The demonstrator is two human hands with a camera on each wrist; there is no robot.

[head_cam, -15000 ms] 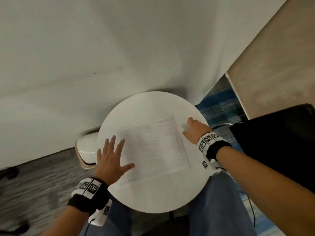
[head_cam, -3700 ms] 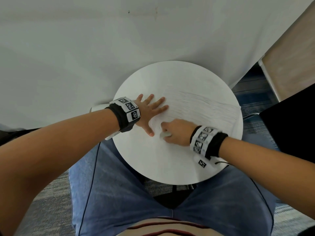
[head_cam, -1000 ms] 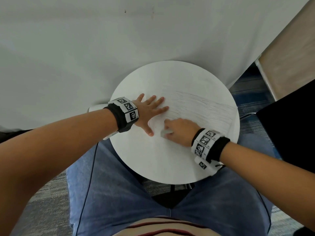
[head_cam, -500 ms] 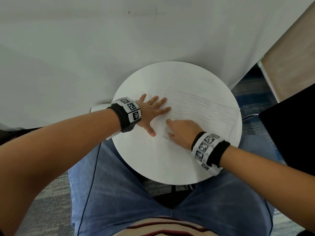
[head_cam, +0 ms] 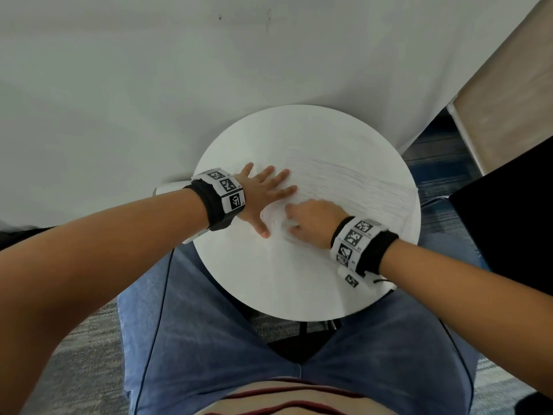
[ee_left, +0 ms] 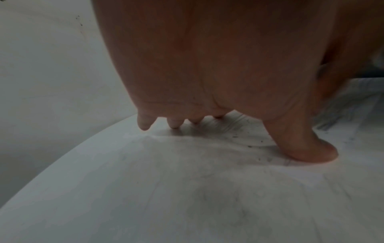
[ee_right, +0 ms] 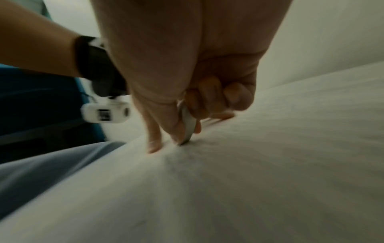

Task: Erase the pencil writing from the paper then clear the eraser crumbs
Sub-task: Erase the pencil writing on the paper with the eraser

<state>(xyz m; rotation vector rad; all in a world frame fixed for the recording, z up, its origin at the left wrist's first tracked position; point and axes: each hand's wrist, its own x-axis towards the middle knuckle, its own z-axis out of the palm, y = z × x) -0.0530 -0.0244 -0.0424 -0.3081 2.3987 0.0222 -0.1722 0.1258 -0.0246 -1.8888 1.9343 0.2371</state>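
Note:
A white sheet of paper (head_cam: 353, 187) with faint pencil lines lies on the round white table (head_cam: 287, 283). My left hand (head_cam: 263, 196) lies flat with spread fingers on the paper's left part, thumb (ee_left: 307, 148) pressing down. My right hand (head_cam: 311, 223) pinches a white eraser (ee_right: 188, 126) between thumb and fingers, its tip touching the paper just right of the left thumb. In the head view only a pale bit of the eraser (head_cam: 291, 227) shows under the fingers. Dark eraser crumbs (ee_left: 249, 141) dot the paper near the left hand.
The small table stands against a white wall (head_cam: 149, 85). My legs in blue jeans (head_cam: 209, 339) sit under its near edge. A black object (head_cam: 508, 229) is at the right, with a blue striped carpet (head_cam: 437, 163) behind it.
My right hand has rubbed the eraser back and forth over the same spot near the left thumb, shifting slightly. The left hand has stayed flat on the paper.

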